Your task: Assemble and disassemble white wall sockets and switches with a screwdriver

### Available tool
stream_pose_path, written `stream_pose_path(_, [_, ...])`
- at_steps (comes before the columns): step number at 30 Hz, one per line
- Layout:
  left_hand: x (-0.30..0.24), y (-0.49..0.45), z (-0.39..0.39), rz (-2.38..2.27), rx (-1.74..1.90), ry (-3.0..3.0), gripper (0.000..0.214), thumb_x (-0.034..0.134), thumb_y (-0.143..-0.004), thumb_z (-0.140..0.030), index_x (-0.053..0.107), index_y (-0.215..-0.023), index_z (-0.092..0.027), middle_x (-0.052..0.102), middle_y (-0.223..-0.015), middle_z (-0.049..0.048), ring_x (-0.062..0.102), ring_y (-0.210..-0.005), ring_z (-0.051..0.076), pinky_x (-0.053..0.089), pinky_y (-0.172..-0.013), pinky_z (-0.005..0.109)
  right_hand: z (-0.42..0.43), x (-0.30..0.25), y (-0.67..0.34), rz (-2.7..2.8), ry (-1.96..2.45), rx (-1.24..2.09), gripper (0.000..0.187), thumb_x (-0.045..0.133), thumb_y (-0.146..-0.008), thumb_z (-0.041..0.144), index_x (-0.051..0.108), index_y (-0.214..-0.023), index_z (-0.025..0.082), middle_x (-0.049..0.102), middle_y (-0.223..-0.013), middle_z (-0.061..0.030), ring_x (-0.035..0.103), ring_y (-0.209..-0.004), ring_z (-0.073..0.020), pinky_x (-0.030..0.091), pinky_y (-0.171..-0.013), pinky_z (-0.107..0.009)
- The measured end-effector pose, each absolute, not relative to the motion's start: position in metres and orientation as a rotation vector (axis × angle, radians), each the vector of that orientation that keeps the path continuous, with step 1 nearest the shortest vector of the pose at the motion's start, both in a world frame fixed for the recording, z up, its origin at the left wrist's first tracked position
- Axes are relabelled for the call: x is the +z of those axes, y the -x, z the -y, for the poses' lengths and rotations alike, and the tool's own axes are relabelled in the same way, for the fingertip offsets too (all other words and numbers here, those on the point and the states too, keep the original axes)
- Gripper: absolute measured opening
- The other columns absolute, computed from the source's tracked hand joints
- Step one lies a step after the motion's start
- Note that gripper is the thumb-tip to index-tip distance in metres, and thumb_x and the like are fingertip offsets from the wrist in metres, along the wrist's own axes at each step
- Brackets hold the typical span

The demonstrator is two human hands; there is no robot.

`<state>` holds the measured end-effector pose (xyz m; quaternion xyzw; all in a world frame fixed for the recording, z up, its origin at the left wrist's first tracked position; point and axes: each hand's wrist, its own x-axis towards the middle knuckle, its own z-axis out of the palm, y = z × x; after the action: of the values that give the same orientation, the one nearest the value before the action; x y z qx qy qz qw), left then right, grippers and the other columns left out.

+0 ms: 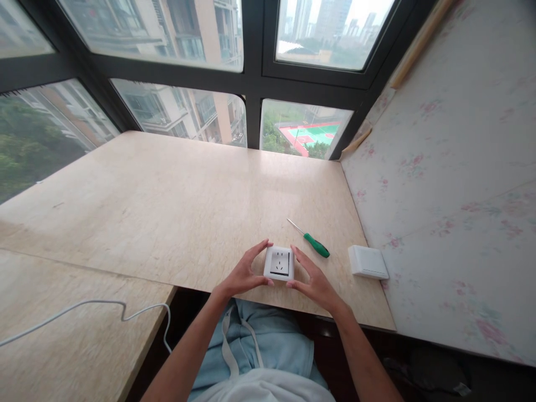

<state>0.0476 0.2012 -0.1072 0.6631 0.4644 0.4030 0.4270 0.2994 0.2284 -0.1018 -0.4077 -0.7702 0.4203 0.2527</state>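
A white wall socket (279, 262) with dark slots faces up near the front edge of the stone sill. Its inner panel has a dark gap along the right and lower sides. My left hand (247, 272) grips the socket's left side, thumb at the near corner and fingers at the far corner. On the opposite side my right hand (312, 281) holds it the same way. Just beyond my right hand lies a screwdriver (316, 244) with a green handle, its metal shaft pointing away to the left.
Against the papered wall (439, 223) at the right stands a white switch box (368, 262). A white cable (92, 302) runs over the left part of the sill (167, 201) and hangs off its edge. Dark-framed windows (253, 84) close off the far side.
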Motion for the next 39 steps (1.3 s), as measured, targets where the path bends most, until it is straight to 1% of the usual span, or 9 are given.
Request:
stream_pose_path(5, [-0.113, -0.051, -0.202, -1.165, 1.025, -1.596, 0.108, 0.087, -0.062, -0.035, 0.026, -0.150, -0.029, 0.044, -0.147, 0.0122, 0.037, -0.139, 0.032, 0.023, -0.117, 0.054, -0.234, -0.101, -0.301, 2.154, 1.132, 1.086, 0.086, 0.072, -0.079, 0.045, 0.028, -0.151, 0.030, 0.036, -0.153, -0.0093, 0.032, -0.142, -0.0284, 0.027, -0.116, -0.052])
stream_pose_path(9, [-0.116, -0.052, -0.202, -1.171, 1.026, -1.591, 0.106, 0.086, -0.064, -0.035, 0.025, -0.151, -0.029, 0.042, -0.148, 0.0131, 0.036, -0.139, 0.031, 0.024, -0.117, 0.055, -0.239, -0.101, -0.302, 2.216, 1.104, 1.053, 0.084, 0.071, -0.080, 0.045, 0.028, -0.151, 0.029, 0.037, -0.153, -0.0101, 0.032, -0.142, -0.0285, 0.026, -0.116, -0.053])
stream_pose_path(17, [-0.119, -0.051, -0.201, -1.204, 0.957, -1.649, 0.102, 0.083, -0.068, -0.036, 0.024, -0.151, -0.028, 0.034, -0.153, 0.0132, 0.031, -0.142, 0.031, 0.025, -0.117, 0.055, -0.242, -0.104, -0.302, 2.268, 1.083, 1.059, 0.083, 0.069, -0.082, 0.040, 0.025, -0.152, 0.029, 0.035, -0.153, -0.0101, 0.030, -0.143, -0.0285, 0.026, -0.116, -0.054])
stream_pose_path(22, [-0.121, -0.051, -0.201, -1.217, 0.938, -1.657, 0.104, 0.083, -0.068, -0.040, 0.022, -0.152, -0.028, 0.030, -0.155, 0.0127, 0.030, -0.143, 0.031, 0.025, -0.117, 0.054, -0.242, -0.102, -0.302, 2.269, 1.096, 1.092, 0.083, 0.069, -0.083, 0.040, 0.024, -0.152, 0.028, 0.033, -0.154, -0.0102, 0.030, -0.143, -0.0280, 0.025, -0.117, -0.052])
stream_pose_path(28, [-0.124, -0.050, -0.202, -1.176, 0.975, -1.627, 0.097, 0.079, -0.072, -0.041, 0.024, -0.151, -0.027, 0.034, -0.153, 0.0132, 0.035, -0.140, 0.030, 0.030, -0.115, 0.053, -0.241, -0.101, -0.301, 2.293, 1.117, 1.100, 0.083, 0.066, -0.086, 0.040, 0.020, -0.153, 0.027, 0.030, -0.156, -0.0103, 0.027, -0.144, -0.0272, 0.024, -0.117, -0.052])
stream_pose_path(34, [-0.120, -0.051, -0.202, -1.214, 0.920, -1.732, 0.090, 0.073, -0.078, -0.043, 0.024, -0.151, -0.026, 0.032, -0.154, 0.0128, 0.034, -0.141, 0.030, 0.030, -0.114, 0.054, -0.240, -0.100, -0.300, 2.331, 1.064, 1.066, 0.078, 0.061, -0.090, 0.036, 0.017, -0.154, 0.026, 0.027, -0.157, -0.0106, 0.026, -0.144, -0.0279, 0.026, -0.117, -0.053])
stream_pose_path(39, [-0.117, -0.052, -0.199, -1.254, 0.865, -1.861, 0.088, 0.067, -0.083, -0.043, 0.016, -0.153, -0.026, 0.031, -0.154, 0.0141, 0.034, -0.141, 0.031, 0.028, -0.114, 0.056, -0.239, -0.099, -0.301, 2.369, 1.055, 1.031, 0.078, 0.060, -0.090, 0.035, 0.015, -0.154, 0.026, 0.025, -0.158, -0.0092, 0.024, -0.145, -0.0271, 0.026, -0.117, -0.052])
